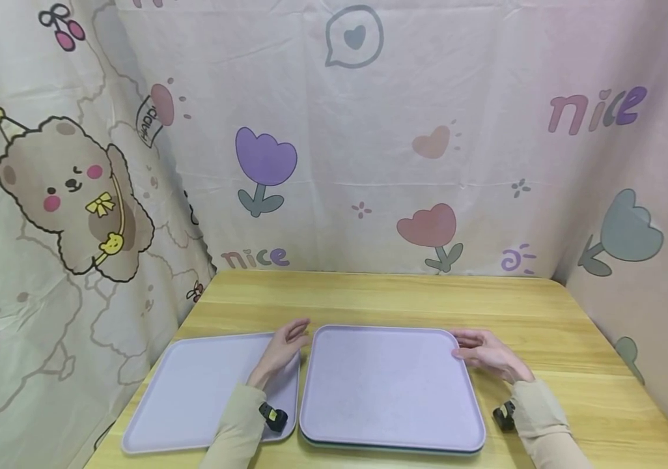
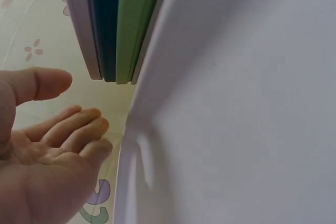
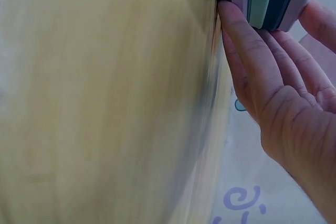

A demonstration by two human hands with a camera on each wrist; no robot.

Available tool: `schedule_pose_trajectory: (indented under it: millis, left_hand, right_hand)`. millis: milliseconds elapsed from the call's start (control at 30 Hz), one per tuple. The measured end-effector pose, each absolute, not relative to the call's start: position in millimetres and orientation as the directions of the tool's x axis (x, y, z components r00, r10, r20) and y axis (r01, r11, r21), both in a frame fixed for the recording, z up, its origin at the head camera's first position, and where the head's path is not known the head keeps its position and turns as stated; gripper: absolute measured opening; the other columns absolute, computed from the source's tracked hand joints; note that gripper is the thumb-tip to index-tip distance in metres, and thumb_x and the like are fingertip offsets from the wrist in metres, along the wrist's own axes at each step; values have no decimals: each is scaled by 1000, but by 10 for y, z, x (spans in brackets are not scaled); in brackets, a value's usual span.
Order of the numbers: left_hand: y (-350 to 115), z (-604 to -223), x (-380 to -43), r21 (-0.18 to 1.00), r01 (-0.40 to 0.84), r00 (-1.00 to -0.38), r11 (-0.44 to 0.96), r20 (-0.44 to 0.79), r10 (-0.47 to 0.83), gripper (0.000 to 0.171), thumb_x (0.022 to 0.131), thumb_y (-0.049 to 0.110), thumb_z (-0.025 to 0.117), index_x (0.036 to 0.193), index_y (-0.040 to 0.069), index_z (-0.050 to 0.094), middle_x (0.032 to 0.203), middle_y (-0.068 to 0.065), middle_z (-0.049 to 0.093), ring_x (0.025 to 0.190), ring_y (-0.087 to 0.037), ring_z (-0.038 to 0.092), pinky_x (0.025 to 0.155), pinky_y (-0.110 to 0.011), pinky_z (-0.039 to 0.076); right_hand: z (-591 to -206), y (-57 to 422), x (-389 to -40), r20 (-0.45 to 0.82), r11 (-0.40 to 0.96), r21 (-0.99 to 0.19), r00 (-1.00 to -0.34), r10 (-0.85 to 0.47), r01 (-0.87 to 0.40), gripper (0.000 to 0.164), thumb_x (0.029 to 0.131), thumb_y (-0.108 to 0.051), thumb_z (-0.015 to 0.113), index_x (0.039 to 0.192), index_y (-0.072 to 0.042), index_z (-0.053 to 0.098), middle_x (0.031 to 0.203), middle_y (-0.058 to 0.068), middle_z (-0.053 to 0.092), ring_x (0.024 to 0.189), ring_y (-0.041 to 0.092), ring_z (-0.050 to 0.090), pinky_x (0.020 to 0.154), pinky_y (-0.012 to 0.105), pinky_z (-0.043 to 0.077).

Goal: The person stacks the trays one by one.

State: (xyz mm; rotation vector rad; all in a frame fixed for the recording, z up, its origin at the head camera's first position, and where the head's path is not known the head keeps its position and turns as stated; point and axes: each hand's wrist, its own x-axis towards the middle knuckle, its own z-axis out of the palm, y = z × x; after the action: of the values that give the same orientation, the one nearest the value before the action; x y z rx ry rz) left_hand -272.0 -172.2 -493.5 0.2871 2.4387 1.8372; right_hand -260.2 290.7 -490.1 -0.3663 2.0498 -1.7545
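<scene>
A stack of rectangular trays lies on the table, its top tray pale lavender. Below that, the left wrist view shows a dark blue tray, a green tray and a pale edge underneath. To the left lies a separate pale lavender tray. My left hand hovers over that tray's far right corner, beside the stack, fingers loose and holding nothing. At the stack's far right corner, my right hand touches the rims, its thumb by the top tray and its fairly straight fingers along the side.
The wooden table extends behind the trays and to the right. A printed curtain hangs along its back and sides. Small black cameras sit at the left wrist and right wrist.
</scene>
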Motion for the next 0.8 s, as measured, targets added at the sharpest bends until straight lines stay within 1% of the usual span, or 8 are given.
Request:
schedule_pose_trajectory:
  millis: [200,467,700,800]
  left_hand:
    - [-1725,-4944,-2690,946,124,-977,301,62,206,54,98,6,58,146,-13,39,151,-34,41,140,-50,43,117,-58,37]
    - [-1680,-4956,-2683,967,99,-975,233,48,218,57,100,6,56,149,-13,33,155,-34,34,144,-50,36,120,-58,31]
    - [-1653,-4955,-2690,967,102,-973,235,48,226,58,101,7,55,150,-13,31,157,-33,31,145,-49,34,121,-57,29]
    - [-1656,-4947,-2708,964,92,-975,248,36,221,58,101,9,55,150,-13,32,158,-32,30,146,-49,33,122,-57,29]
  right_hand:
    - [-4901,2911,-2599,-140,168,-983,-879,-456,70,70,97,-4,61,148,20,20,149,44,34,104,7,68,93,33,60]
    - [-4909,2901,-2597,-133,165,-984,-876,-463,62,69,97,-4,61,148,20,21,148,44,35,104,7,68,93,32,60]
    - [-4915,2902,-2603,-142,175,-982,-882,-449,69,71,96,-5,63,148,20,21,149,46,30,104,6,67,93,32,60]
    - [-4918,2905,-2608,-143,181,-981,-883,-446,68,72,96,-5,63,148,19,21,149,46,31,104,5,67,93,31,60]
